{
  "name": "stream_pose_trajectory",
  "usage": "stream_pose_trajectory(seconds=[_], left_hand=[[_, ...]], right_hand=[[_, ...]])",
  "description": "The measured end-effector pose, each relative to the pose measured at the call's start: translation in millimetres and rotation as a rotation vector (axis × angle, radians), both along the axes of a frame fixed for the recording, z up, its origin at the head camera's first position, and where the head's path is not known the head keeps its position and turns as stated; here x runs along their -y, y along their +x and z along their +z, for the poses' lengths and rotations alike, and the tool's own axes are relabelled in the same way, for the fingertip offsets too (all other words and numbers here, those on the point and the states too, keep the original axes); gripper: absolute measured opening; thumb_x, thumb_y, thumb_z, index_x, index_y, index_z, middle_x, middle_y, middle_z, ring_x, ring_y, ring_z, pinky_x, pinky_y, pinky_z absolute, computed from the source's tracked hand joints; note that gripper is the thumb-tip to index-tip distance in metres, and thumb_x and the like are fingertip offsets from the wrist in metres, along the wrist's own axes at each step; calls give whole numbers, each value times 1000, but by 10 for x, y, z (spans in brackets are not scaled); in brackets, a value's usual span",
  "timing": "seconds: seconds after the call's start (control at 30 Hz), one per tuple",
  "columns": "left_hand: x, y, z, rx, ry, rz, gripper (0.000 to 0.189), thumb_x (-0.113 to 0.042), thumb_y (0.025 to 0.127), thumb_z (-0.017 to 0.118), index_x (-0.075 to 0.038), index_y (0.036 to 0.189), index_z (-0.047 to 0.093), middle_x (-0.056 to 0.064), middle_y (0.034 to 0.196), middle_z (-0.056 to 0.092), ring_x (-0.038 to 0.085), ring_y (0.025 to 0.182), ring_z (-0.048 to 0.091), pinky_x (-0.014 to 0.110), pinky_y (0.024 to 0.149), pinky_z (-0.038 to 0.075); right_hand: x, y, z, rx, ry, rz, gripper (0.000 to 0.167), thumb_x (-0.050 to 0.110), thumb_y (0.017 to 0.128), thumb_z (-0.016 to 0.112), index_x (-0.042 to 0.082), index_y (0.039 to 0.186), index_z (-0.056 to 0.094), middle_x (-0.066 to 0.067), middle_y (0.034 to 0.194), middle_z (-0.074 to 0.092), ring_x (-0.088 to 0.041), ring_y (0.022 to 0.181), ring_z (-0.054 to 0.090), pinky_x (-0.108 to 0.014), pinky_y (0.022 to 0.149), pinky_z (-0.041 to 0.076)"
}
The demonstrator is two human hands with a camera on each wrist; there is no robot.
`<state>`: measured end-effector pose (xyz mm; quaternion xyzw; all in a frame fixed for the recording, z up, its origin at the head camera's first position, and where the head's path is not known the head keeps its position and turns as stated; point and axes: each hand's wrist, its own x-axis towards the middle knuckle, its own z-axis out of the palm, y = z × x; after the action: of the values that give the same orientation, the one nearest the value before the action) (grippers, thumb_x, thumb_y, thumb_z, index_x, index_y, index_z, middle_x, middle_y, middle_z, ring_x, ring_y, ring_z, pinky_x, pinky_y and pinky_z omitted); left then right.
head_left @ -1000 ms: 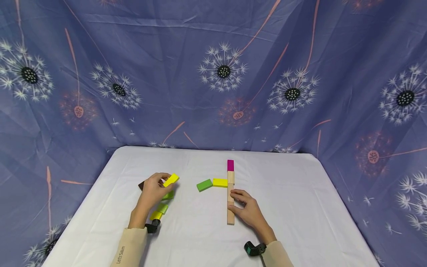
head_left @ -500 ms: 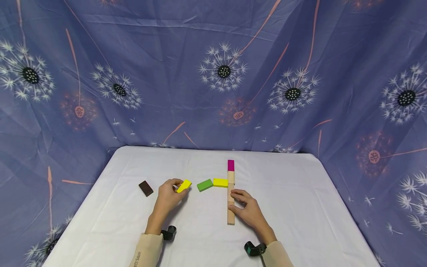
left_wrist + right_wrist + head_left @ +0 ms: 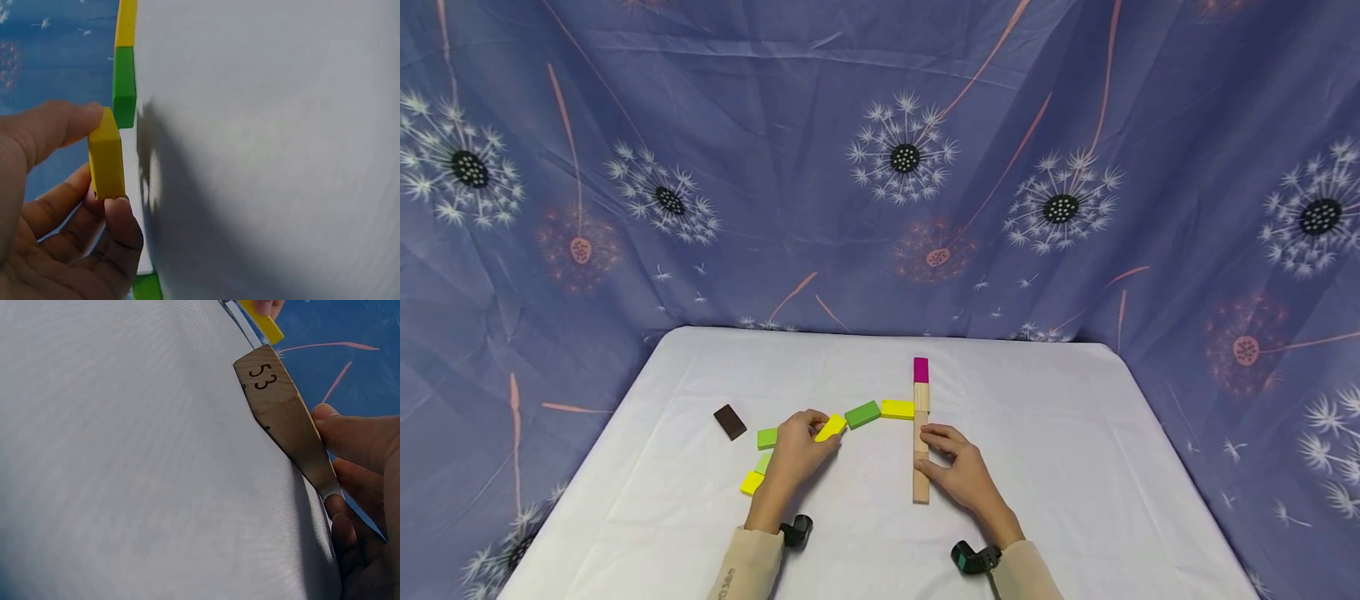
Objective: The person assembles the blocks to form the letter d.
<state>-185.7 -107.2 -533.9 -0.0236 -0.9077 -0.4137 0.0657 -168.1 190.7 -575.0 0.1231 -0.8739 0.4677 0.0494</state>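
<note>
Yellow block (image 3: 831, 427), pinched in left hand (image 3: 801, 448), now carried right, just beside green block (image 3: 862, 415), apparently continuing its line; right hand (image 3: 961, 473), fingers parted, touches plain wooden blocks (image 3: 921, 487)

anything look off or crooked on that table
Nothing looks spilled or damaged. The dark brown block lies slanted, apart from the others. The middle green block sits at an angle to the yellow block beside the wooden row, though that may be deliberate.

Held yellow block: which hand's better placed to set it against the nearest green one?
Left, I'd say: the left hand pinches the yellow block close to the green block, while the right hand touches the wooden blocks, farther away.
</note>
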Motion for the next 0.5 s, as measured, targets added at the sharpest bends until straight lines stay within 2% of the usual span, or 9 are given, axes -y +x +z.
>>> stream_pose_trajectory(seconds=[0.3,0.5], left_hand=[[-62,-7,-38,27,-41,20,31,-15,79,85,2,102,72,8,88,66,17,78,56,33,72,51],[-77,-21,-46,44,-58,11,31,-14,80,84,2,105,73,8,90,66,18,81,56,36,76,51]], right_hand=[[-7,-11,-1,57,-12,-4,49,26,85,86,11,129,73,10,137,64,-20,134,57,-38,111,48],[-11,-6,15,54,-17,-5,49,25,85,86,10,129,73,6,137,65,-22,134,58,-44,111,48]])
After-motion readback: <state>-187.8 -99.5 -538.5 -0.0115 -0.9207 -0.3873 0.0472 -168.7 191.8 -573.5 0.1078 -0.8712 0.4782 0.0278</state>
